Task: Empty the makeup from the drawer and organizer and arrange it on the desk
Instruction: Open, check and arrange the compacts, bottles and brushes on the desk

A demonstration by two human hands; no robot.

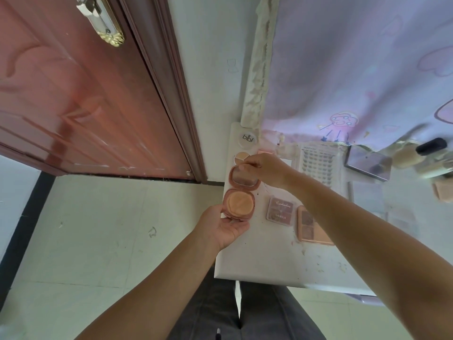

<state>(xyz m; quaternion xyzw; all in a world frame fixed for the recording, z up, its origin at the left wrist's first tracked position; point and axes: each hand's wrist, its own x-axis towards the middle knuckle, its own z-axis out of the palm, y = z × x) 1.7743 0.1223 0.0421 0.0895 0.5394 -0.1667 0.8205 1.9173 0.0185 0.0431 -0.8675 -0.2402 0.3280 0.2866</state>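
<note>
A pink powder compact lies open at the left edge of the white desk. My left hand holds its orange-puff base from below. My right hand pinches the top of its raised mirror lid. Behind it sit a small round cream palette and a white round "blbl" case. Two eyeshadow palettes, a square one and a longer pink one, lie to the right.
A false-lash tray, a dark mirror palette and bottles stand further right under a lilac curtain. A red-brown door and tiled floor are on the left. My legs are below the desk's front edge.
</note>
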